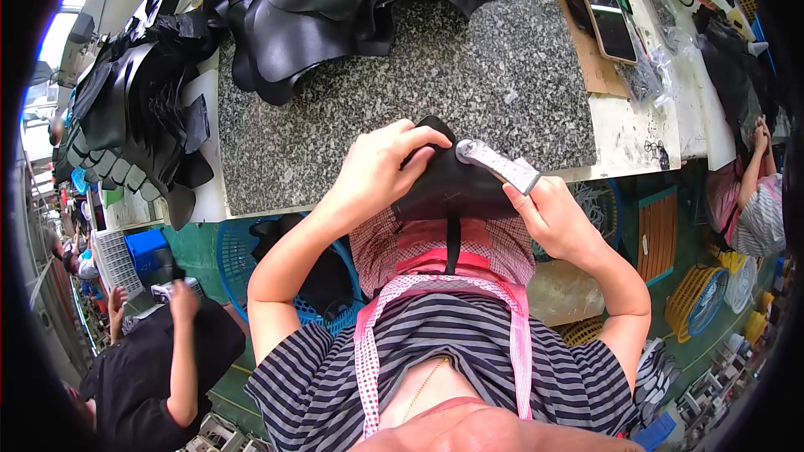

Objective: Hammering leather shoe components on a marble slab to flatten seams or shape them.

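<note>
A black leather piece point(452, 192) hangs over the front edge of the stone slab, its upper end lying on the slab. My left hand point(381, 163) is closed on its upper left edge, fingers bent over the leather. In my right hand point(557, 218) is a silvery metal hammer point(502, 166) with a round face. That face rests on or just above the leather's upper right edge, close to my left fingertips; contact cannot be made out. The hammer's handle is mostly hidden by its head and my fingers.
Black leather pieces point(310, 8) are heaped on the speckled stone slab point(519, 75), with more stacked at left point(134, 100). A phone point(607, 18) lies at right. Below stands a blue basket point(234, 259). Co-workers sit at left point(167, 360) and right point(758, 209).
</note>
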`<state>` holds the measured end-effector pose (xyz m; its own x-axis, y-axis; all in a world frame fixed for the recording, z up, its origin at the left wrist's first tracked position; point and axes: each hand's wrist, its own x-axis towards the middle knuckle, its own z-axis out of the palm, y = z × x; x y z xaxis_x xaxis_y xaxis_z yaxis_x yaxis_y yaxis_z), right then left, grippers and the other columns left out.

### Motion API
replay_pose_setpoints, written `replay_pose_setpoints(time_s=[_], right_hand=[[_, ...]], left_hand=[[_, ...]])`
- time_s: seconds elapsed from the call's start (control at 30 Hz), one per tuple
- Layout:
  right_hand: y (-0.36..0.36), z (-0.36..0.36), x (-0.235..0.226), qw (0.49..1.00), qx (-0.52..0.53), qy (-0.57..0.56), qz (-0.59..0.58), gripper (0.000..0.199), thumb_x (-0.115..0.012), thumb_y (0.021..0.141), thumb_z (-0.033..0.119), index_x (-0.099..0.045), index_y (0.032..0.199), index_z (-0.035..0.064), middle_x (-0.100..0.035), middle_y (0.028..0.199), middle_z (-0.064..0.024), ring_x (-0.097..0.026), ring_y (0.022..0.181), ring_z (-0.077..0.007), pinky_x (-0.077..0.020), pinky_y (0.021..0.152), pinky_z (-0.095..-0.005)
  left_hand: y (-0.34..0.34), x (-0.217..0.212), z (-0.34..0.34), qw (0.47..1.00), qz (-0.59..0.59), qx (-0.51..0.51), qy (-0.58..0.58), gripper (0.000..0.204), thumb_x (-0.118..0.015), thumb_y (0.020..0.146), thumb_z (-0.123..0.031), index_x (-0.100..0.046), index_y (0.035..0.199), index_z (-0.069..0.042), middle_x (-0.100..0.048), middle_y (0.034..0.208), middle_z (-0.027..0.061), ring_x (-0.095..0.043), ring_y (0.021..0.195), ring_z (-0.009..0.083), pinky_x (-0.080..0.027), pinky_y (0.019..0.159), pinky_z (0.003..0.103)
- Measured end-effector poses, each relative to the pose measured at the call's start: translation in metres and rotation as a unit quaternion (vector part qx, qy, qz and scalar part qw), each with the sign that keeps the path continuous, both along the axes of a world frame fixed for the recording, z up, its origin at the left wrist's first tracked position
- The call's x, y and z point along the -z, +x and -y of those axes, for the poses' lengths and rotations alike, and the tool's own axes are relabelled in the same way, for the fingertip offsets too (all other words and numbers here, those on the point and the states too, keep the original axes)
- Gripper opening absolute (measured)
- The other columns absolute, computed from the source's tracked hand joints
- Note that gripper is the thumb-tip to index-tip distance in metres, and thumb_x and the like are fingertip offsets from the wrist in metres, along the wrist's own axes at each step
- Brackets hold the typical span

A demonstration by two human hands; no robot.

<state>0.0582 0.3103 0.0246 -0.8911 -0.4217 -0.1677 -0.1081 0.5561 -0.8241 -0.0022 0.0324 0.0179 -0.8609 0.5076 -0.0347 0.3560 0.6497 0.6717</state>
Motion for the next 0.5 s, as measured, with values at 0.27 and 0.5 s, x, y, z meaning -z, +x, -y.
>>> replay_pose_setpoints(time_s=[0.27,0.5], right_hand=[[0.003,-0.001,0.011,1.0,0.012,-0.018,0.0,0.019,-0.053,0.107,0.014,-0.052,0.118,-0.0018,-0.063,0.074,-0.0272,-0.064,0.076,-0.0511,-0.048,0.066,-0.0544],[-0.003,-0.001,0.004,1.0,0.008,-0.017,0.019,0.02,-0.052,0.108,0.018,-0.054,0.114,-0.0014,-0.064,0.076,-0.0257,-0.065,0.078,-0.0503,-0.0486,0.066,-0.0534]], left_hand=[[-0.007,0.005,-0.006,0.996,0.023,-0.08,0.028,0.024,-0.088,0.079,-0.023,-0.083,0.098,-0.009,-0.079,0.094,0.0109,-0.076,0.088,0.0281,-0.058,0.083,0.037],[-0.01,0.004,-0.004,0.982,0.133,-0.13,0.038,0.027,-0.092,0.078,-0.021,-0.082,0.097,-0.005,-0.079,0.091,0.0108,-0.075,0.086,0.0174,-0.057,0.084,0.032]])
